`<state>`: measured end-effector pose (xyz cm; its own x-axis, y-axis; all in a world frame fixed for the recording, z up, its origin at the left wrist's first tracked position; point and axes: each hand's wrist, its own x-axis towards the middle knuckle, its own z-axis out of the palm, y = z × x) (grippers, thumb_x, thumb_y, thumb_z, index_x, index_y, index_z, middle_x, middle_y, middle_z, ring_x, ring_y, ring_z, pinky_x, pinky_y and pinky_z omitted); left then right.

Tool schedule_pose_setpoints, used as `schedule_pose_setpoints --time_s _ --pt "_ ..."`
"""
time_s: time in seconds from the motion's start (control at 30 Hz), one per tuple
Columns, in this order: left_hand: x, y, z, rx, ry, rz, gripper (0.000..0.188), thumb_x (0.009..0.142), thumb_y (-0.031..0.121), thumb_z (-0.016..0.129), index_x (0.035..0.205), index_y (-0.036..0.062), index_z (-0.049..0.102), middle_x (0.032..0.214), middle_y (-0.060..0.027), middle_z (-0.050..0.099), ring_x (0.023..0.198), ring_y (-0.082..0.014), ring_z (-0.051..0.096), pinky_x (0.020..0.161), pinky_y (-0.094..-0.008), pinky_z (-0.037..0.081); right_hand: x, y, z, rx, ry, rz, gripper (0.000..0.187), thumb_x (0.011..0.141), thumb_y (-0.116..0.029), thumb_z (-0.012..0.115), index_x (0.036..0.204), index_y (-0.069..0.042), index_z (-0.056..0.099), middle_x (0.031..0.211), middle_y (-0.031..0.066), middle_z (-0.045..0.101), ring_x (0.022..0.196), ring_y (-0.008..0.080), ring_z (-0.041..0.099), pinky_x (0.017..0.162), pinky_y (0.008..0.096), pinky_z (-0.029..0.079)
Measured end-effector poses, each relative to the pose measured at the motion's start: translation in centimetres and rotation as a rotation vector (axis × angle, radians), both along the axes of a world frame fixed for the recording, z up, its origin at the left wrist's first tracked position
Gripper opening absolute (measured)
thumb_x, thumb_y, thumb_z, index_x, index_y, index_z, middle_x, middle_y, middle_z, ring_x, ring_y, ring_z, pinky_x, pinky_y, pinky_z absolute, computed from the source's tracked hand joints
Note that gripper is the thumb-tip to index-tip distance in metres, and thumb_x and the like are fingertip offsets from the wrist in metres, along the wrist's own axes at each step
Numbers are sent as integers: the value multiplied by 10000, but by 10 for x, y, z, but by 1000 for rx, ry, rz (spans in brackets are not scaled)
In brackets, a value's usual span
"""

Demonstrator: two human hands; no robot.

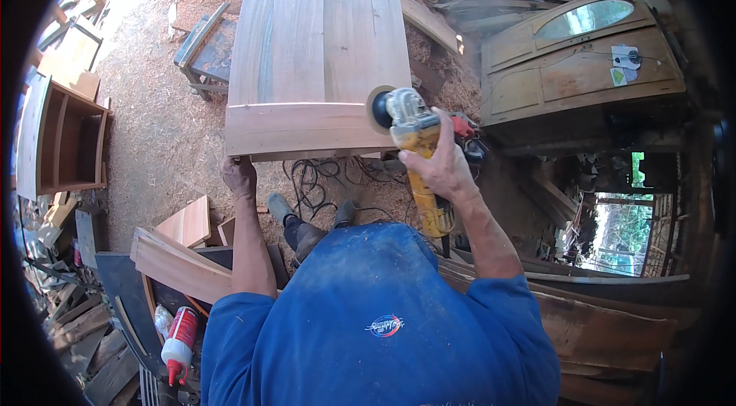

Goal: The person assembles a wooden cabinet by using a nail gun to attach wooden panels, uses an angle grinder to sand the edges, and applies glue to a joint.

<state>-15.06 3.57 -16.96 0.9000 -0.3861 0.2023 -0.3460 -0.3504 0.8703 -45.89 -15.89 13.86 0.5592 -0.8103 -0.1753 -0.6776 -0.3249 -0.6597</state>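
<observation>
A yellow angle grinder [418,138] with a grey head is in my right hand [443,164], my fingers wrapped round its body. Its round disc [379,109] is at the near right corner of a large wooden panel [322,46]; whether it touches the wood I cannot tell. The pale panel is made of several joined boards, with a crosswise board [299,126] along its near end. At the near left corner my left hand [240,176] grips the panel's edge from below, its fingers partly hidden.
Black cables [307,180] lie coiled on the shavings-covered floor [161,145] by my feet. A low bench [211,49] stands left of the panel, a cabinet [73,138] farther left. To the right is a panelled wooden piece [583,61]. A red-and-white glue bottle [180,341] lies lower left.
</observation>
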Motion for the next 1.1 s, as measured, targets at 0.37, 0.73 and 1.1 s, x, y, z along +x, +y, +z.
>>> schedule_pose_setpoints --time_s 0.37,0.73,1.1 --pt "3 4 -3 -125 12 -123 223 930 246 641 958 34 701 834 -173 688 790 -350 669 699 -444 488 185 69 -4 99 166 571 1079 840 -376 731 1567 73 73 1130 380 626 1051 493 662 957 514 524" --pt "-1 2 6 92 64 -24 232 935 221 656 1017 10 710 874 -183 710 762 -331 670 685 -423 495 116 36 -7 113 313 390 1056 839 -376 726 1574 37 91 1159 381 619 1078 498 651 976 519 513" --pt "2 6 12 108 -93 -29 265 954 245 632 1044 7 705 850 -234 704 747 -409 673 654 -470 483 -2 -9 -21 60 238 57 1048 826 -349 782 1564 -41 105 1253 351 610 1165 517 611 1010 509 501"
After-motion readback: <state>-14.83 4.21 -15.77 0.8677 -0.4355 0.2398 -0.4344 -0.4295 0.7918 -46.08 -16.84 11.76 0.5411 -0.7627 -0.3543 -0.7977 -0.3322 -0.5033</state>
